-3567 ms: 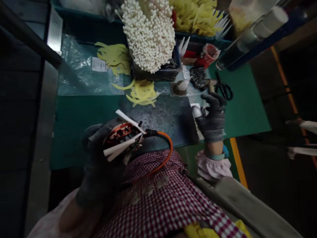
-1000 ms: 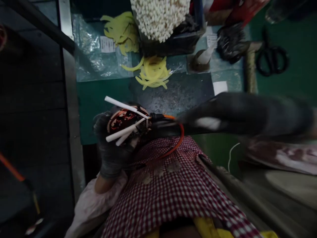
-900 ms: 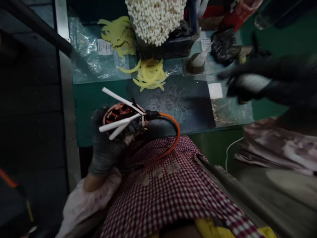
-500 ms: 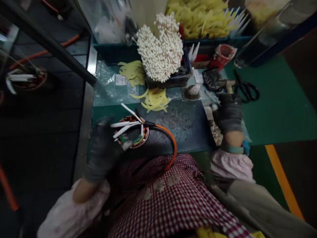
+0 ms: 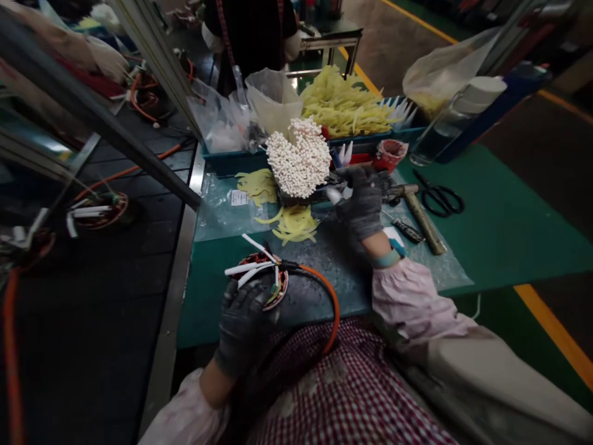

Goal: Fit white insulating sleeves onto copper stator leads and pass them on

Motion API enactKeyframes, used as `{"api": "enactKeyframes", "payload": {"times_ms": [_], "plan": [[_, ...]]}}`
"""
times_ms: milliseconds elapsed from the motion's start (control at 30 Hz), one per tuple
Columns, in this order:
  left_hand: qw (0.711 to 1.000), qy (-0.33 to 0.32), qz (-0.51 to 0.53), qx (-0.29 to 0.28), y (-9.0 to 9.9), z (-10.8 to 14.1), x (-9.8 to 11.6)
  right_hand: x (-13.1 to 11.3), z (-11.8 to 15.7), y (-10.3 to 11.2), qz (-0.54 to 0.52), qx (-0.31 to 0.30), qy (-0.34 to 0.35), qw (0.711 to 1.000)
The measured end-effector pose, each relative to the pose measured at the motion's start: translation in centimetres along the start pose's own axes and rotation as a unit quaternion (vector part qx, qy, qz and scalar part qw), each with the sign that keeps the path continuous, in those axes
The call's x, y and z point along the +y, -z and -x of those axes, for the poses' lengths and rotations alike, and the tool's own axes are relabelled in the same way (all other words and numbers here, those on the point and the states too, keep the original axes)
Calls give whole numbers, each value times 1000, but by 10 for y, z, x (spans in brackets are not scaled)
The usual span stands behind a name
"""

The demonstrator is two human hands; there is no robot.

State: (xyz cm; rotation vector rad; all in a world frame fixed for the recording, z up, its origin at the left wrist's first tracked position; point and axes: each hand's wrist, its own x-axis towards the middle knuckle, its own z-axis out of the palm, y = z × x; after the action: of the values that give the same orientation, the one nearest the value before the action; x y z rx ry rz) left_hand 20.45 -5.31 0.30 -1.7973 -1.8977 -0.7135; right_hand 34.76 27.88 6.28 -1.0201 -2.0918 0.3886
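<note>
My left hand [image 5: 243,327], in a dark grey glove, grips the rim of a copper-wound motor stator [image 5: 273,290] in front of me. White sleeved leads [image 5: 248,267] and a thick orange cable [image 5: 332,300] stick out of the stator. The glove hides part of the windings. My right hand [image 5: 364,204], also gloved, is at the far side of the mat with a small white piece [image 5: 333,196] pinched in its fingertips. Its fingers are close to a dense bundle of white-tipped sticks [image 5: 299,157].
A hammer [image 5: 421,210], scissors [image 5: 438,201] and a screwdriver [image 5: 403,230] lie to the right of my right hand. Yellow strips [image 5: 296,224] lie on the mat. Other wound stators [image 5: 99,210] lie on a conveyor to the left. A person [image 5: 250,31] stands beyond.
My right hand has moved left and away from me, from near the hammer to the white bundle. The view has tilted up and now shows more of the room. My left hand stays on the stator.
</note>
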Motion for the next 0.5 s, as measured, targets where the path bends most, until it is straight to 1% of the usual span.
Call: {"api": "enactKeyframes", "payload": {"times_ms": [67,167,267,333,367,467,500], "plan": [[1000,2,18,-2,-2,1,-3,-4,-13,-7,13,-19,-20,1000],[999,28,37,-18,1,-1,-6,-20,-17,-14,8,-65,-24,998],[996,52,55,-36,3,-3,-9,-37,-12,-11,-66,-107,0,992],[996,40,74,-26,3,-4,-12,-49,-1,4,-144,-111,1,983],[996,29,82,-17,3,-4,-14,-56,7,16,-182,-99,-4,978],[997,13,81,1,3,-5,-14,-76,44,65,-281,-38,-29,959],[997,13,76,1,4,-5,-13,-80,58,80,-283,-32,-63,956]]}}
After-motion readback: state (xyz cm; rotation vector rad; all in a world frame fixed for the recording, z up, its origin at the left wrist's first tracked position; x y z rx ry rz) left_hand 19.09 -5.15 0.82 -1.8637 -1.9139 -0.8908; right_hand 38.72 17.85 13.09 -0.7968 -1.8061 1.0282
